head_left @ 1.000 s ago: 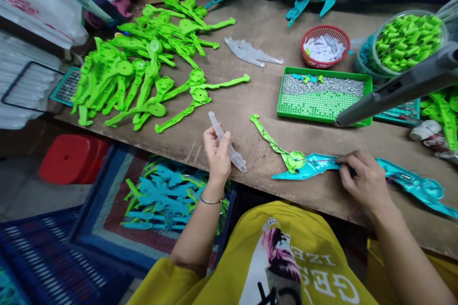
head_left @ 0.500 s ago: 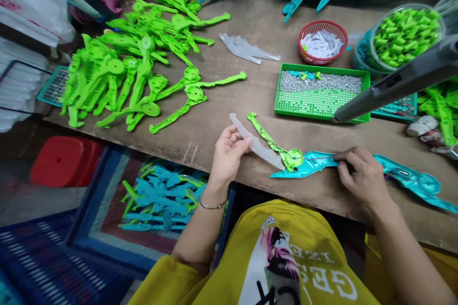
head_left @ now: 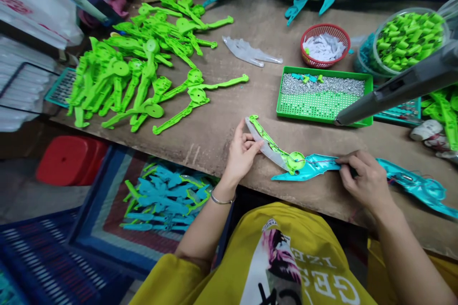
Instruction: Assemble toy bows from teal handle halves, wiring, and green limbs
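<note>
Clear strip [head_left: 273,154] held along green arm [head_left: 275,146].
Strip is pinched by left hand [head_left: 242,155], over table [head_left: 257,97]; teal shell [head_left: 315,167] is touched by right hand [head_left: 363,176] (its grip is hidden and cannot be told).

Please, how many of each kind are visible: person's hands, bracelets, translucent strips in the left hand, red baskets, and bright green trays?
Left hand and right hand: 2
Bracelet: 1
Translucent curved strip: 1
Red basket: 1
Green tray: 1
Total: 6

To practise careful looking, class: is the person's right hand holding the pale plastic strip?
No, the left hand holds the pale plastic strip, while the right hand is on the blue plastic piece.
</note>
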`<state>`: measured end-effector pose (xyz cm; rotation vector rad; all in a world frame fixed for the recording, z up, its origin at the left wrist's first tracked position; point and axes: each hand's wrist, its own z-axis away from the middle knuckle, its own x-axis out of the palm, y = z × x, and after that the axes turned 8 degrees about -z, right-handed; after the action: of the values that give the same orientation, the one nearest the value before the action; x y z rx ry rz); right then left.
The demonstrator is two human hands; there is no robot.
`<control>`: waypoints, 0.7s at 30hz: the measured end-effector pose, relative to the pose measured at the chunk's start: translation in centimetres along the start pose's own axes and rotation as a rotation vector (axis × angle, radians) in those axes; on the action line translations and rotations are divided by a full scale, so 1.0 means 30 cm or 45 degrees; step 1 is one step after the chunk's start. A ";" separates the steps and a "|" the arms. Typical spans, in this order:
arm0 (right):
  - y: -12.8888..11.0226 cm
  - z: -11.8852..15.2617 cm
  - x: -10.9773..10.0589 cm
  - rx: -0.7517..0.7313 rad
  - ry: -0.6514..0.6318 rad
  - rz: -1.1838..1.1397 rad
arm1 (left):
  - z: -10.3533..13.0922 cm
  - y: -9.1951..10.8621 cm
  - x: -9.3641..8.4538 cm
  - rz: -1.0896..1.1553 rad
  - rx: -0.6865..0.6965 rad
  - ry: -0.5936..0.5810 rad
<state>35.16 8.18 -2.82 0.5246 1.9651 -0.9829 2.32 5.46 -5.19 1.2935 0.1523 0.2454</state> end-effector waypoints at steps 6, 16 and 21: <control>-0.004 -0.002 -0.002 0.022 -0.015 0.000 | 0.012 0.010 0.001 0.084 -0.019 -0.034; 0.004 0.007 -0.001 0.024 -0.031 -0.046 | -0.003 0.007 0.017 -0.194 0.008 -0.017; 0.016 0.014 0.005 -0.017 -0.015 -0.069 | -0.013 0.079 -0.009 -0.799 0.074 -0.124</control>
<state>35.61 8.14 -3.31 0.4595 1.9834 -1.0038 1.74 6.34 -3.02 1.2505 0.4730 -0.3594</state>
